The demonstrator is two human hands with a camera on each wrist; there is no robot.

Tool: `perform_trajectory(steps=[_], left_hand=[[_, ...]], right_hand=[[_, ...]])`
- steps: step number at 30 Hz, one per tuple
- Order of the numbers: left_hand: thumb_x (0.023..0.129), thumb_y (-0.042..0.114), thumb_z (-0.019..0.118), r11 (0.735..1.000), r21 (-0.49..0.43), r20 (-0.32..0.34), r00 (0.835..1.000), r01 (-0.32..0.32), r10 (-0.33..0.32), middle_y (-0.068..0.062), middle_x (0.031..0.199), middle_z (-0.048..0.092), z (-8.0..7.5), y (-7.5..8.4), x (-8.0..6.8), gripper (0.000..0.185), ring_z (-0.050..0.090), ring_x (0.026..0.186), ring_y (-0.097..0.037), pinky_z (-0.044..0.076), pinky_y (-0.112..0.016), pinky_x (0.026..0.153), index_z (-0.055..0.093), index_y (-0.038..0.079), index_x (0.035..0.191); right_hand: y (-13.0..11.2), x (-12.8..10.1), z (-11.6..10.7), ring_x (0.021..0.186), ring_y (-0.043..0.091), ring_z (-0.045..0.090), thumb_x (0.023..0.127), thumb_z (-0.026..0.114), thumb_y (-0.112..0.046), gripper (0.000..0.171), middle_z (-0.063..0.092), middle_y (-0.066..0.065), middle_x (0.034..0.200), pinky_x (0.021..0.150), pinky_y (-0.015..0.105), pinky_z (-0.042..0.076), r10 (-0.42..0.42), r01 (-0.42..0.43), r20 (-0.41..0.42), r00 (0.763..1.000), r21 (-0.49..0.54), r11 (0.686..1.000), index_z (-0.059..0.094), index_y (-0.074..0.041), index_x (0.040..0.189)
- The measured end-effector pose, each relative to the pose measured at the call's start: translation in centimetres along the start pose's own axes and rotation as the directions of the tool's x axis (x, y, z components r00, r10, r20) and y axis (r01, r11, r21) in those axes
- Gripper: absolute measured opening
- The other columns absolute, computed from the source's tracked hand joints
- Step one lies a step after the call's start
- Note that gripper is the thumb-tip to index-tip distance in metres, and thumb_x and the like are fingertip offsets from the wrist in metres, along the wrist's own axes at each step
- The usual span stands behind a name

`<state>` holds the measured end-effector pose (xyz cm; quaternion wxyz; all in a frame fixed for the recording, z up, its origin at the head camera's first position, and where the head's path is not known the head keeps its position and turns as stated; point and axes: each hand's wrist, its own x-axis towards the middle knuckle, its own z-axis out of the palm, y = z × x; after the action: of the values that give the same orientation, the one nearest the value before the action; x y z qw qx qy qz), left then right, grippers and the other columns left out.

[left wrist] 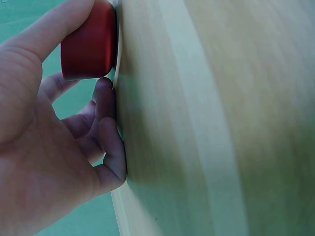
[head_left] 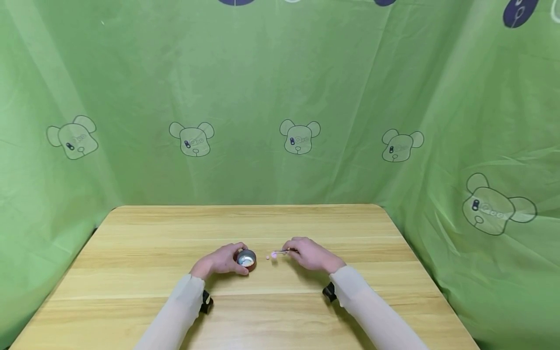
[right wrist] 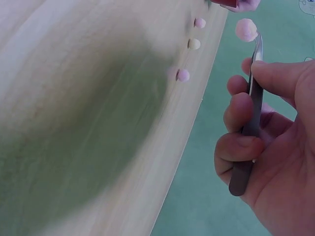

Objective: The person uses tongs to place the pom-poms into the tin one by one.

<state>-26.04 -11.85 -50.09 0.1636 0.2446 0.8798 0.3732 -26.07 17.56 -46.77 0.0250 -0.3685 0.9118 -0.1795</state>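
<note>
Red round metal tin [left wrist: 89, 44]: mouth up on the wood-grain table [head_left: 245, 223], the left hand [head_left: 224, 260] gripping its side.
Grey metal bent-tip tweezers [right wrist: 255, 110]: gripped by the right hand [head_left: 312, 254], tips holding a pale pink round ball [right wrist: 246, 30] off the table.
Tips to tin: tin near, leftward; the tweezers' long axis points roughly at it, a small pinkish loose ball [head_left: 268, 257] between.
Head view: pale contents inside the tin, too small to identify.
Right wrist view: three loose balls [right wrist: 183, 75], two pink, one cream.
</note>
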Motion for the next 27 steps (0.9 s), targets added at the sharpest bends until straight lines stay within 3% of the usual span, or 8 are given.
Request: perform_trajectory(steps=[27], left_hand=[[0.074,0.026,0.082,1.0,0.016,-0.004,1.0,0.016,-0.016,-0.005,0.103,0.059,0.0,0.1,0.0,0.051,0.055,0.094,-0.02,0.044,-0.042,0.084,0.054,0.013,0.115]], right_hand=[[-1.8,2.3,-0.5,0.073,0.006,0.05,0.097,0.053,-0.013,0.017,0.056,-0.009,0.086,0.067,0.026,0.045,-0.028,0.028,-0.02,0.999,0.024,0.999,0.066,-0.014,0.109]])
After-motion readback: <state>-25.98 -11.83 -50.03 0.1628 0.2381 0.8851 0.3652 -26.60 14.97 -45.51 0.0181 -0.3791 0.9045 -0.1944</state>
